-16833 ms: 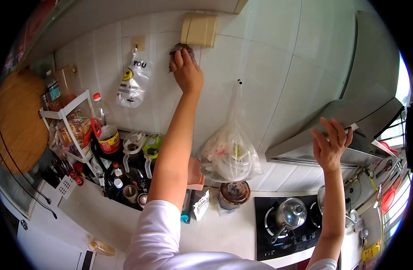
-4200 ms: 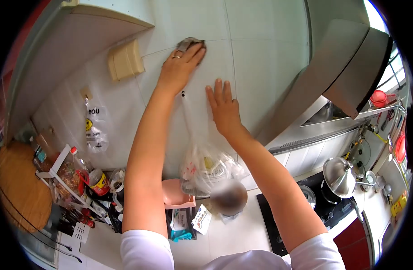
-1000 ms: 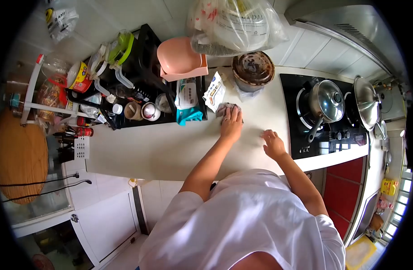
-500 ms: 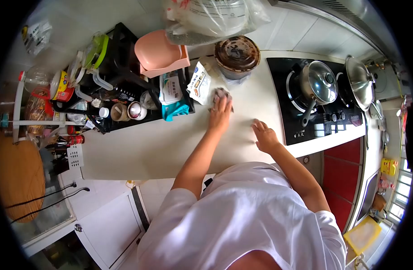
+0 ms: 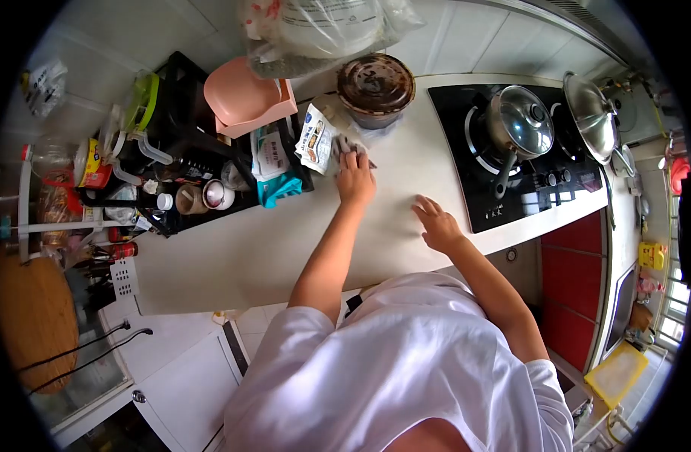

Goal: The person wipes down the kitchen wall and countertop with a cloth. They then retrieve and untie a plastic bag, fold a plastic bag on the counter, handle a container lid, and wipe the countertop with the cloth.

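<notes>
Wipe looks unfinished: L hand [image 5: 356,181] clamps cloth [image 5: 348,143] on counter [image 5: 240,260]
R hand [image 5: 440,227] nearby, fingers apart; packet [image 5: 314,139] just L of grip, lidded pot [image 5: 376,84] beyond.

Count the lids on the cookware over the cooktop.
2: a glass lid on the saucepan, and a domed steel lid to its right.

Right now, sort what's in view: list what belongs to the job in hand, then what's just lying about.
In the job:
- grey cloth, under the left hand
- countertop, beneath the cloth

Just about:
- white packet, beside the cloth
- brown-lidded pot
- pink container
- saucepan, on the stove
</notes>
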A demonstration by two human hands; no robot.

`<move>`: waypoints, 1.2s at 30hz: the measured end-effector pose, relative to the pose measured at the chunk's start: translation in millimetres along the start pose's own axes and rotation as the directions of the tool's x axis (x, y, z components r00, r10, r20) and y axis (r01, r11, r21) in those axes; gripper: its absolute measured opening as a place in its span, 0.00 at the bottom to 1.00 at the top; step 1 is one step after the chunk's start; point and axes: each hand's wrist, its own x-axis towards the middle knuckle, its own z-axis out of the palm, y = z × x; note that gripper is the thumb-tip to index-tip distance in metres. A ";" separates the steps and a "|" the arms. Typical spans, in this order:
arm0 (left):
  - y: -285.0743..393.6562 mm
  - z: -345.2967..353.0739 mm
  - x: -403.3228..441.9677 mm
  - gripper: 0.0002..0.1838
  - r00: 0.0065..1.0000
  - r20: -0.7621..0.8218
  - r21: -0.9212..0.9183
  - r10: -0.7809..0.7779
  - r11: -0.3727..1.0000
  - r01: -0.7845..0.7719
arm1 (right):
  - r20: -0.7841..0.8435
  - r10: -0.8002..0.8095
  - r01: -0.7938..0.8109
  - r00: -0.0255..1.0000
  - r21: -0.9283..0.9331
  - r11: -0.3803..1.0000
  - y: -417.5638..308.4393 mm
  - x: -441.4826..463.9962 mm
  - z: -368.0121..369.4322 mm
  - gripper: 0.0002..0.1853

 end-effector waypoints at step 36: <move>-29.7 -114.7 -176.2 0.36 0.903 -0.060 -0.549 -0.426 0.769 0.326 | -0.073 -0.446 0.404 0.892 -0.314 0.859 -66.9 134.7 31.8 0.29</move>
